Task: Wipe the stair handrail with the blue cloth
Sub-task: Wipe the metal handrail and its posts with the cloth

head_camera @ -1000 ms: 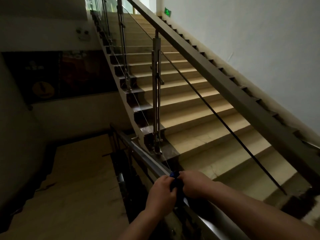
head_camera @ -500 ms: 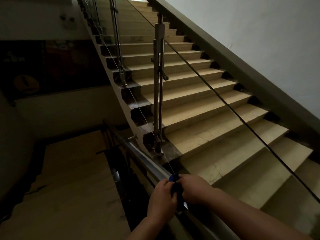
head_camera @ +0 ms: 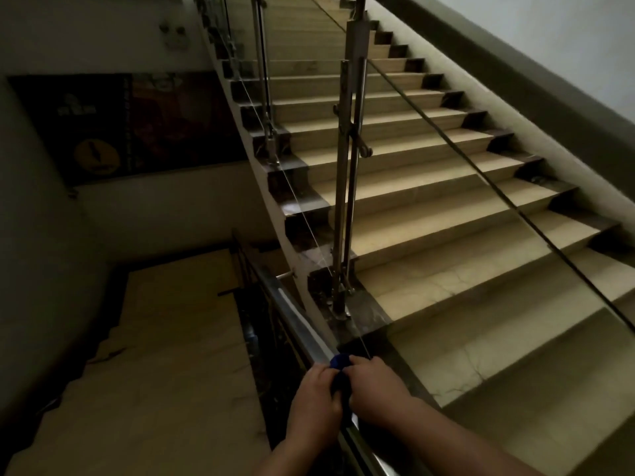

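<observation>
Two hands closed on the blue cloth point(head_camera: 340, 367), left hand point(head_camera: 314, 401), right hand point(head_camera: 374, 389), cloth between them atop the handrail point(head_camera: 299, 324)

A dim building stairwell: tiled steps point(head_camera: 429, 214), metal handrail point(head_camera: 295, 317), glass balustrade posts point(head_camera: 347, 166).

And there's the blue cloth point(head_camera: 339, 361), a deep royal blue, bunched up small right on top of the handrail point(head_camera: 298, 320). Only a rounded lump of it shows at the upper end, with a darker fold trailing down along the rail; the rest is covered. The handrail itself is a shiny metal bar, catching a pale streak of light along its top edge. It slopes downward and away from the cloth toward the dim lower landing, and its nearer stretch runs on from the cloth toward the bottom of the view.
</observation>
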